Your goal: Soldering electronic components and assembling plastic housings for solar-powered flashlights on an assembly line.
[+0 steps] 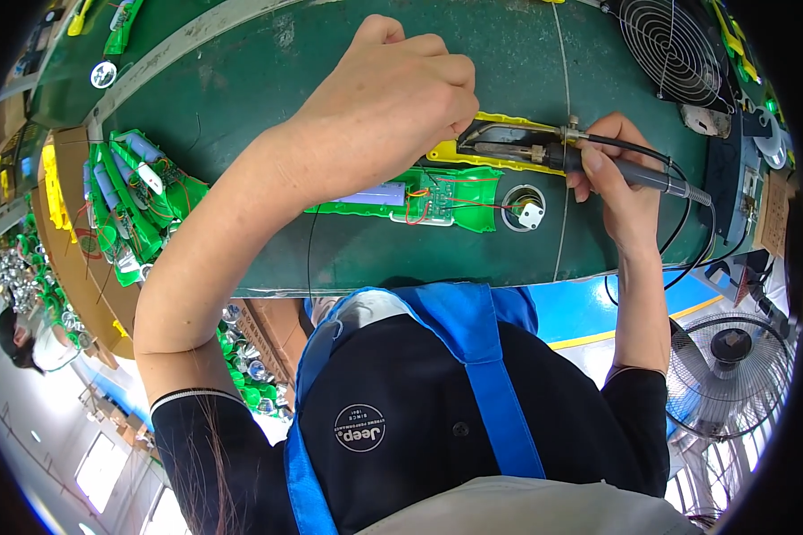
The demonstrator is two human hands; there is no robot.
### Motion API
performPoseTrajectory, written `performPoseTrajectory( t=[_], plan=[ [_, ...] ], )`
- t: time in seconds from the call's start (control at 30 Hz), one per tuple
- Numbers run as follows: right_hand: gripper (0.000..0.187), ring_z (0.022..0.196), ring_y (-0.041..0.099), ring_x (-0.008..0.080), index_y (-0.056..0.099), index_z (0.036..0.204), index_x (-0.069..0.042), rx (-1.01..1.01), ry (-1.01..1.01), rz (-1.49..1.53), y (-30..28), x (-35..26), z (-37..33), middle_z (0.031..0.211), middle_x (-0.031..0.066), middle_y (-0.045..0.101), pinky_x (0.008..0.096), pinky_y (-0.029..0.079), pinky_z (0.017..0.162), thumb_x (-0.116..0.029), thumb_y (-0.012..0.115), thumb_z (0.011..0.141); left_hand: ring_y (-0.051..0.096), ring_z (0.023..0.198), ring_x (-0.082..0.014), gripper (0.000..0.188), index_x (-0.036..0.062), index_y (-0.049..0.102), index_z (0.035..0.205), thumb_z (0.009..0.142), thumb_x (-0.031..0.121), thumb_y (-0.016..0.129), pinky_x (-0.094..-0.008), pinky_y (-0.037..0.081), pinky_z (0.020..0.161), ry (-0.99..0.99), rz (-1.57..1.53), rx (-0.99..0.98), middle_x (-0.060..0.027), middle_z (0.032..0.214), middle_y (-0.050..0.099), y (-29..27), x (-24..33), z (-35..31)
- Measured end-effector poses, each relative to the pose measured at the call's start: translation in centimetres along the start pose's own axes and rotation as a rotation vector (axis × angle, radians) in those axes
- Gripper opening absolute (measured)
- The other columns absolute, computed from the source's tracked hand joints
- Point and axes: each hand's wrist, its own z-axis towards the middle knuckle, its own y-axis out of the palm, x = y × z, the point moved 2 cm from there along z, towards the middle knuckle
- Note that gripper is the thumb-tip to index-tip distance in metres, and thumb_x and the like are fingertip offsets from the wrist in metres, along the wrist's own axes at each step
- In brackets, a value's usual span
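Note:
My right hand (617, 178) grips a soldering iron (644, 176) with a grey handle, a black cable and a thin metal tube beside its tip. The iron's tip points left, over a long yellow plastic shell (511, 164). My left hand (401, 100) is closed with curled fingers above the shell's left end; its fingertips and anything between them are hidden. Just nearer to me lies a green shell (477, 203) holding a purple battery cell (376, 194) and a green circuit board (441, 201). Red wires run from it toward a round reflector (511, 217) with a white square piece.
Several green shells with batteries (132, 192) are piled at the left, by a cardboard box (71, 165). A fan with a round grille (674, 45) stands at the far right; another fan (730, 374) is below the table's right side. A reflector (103, 74) lies far left.

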Motion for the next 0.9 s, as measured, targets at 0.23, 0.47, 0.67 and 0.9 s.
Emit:
performPoseTrajectory(
  t=[0.23, 0.47, 0.67, 0.9],
  plan=[
    [0.022, 0.052, 0.053, 0.0085, 0.051, 0.086, 0.0, 0.034, 0.001, 0.02, -0.3, 0.1, -0.2, 0.065, 0.006, 0.055, 0.0192, 0.041, 0.046, -0.02, 0.06, 0.082, 0.05, 0.089, -0.0176, 0.005, 0.0087, 0.056, 0.074, 0.076, 0.01, 0.06, -0.0364, 0.03, 0.085, 0.015, 0.03, 0.0, -0.0008, 0.085, 0.052, 0.1, 0.0, 0.0],
    [0.026, 0.052, 0.052, 0.0101, 0.05, 0.089, 0.0, 0.075, -0.053, 0.058, -0.9, 0.6, -0.8, 0.064, 0.0066, 0.055, 0.0206, 0.042, 0.049, -0.024, 0.057, 0.084, 0.05, 0.09, -0.018, 0.005, 0.0087, 0.056, 0.074, 0.077, 0.01, 0.06, -0.0365, 0.03, 0.084, 0.042, 0.007, 0.032, -0.0011, 0.085, 0.051, -0.8, 0.7, 0.4],
    [0.027, 0.058, 0.053, 0.0112, 0.048, 0.091, 0.0, 0.126, -0.103, 0.173, -1.1, 1.9, -1.3, 0.069, 0.0083, 0.054, 0.0215, 0.043, 0.053, -0.025, 0.056, 0.086, 0.05, 0.089, -0.0184, 0.004, 0.0087, 0.056, 0.075, 0.076, 0.009, 0.06, -0.0366, 0.03, 0.084, 0.001, 0.018, -0.025, -0.001, 0.086, 0.052, -0.2, 0.2, 0.2],
    [0.027, 0.06, 0.053, 0.0136, 0.047, 0.093, 0.0, 0.145, -0.239, 0.232, -1.1, 2.9, -1.6, 0.072, 0.0108, 0.054, 0.0234, 0.043, 0.055, -0.025, 0.054, 0.087, 0.05, 0.088, -0.0182, 0.004, 0.0088, 0.056, 0.075, 0.075, 0.009, 0.06, -0.0357, 0.03, 0.082, -0.012, -0.005, -0.026, -0.0011, 0.088, 0.054, -0.5, 0.4, 0.3]
  ],
)
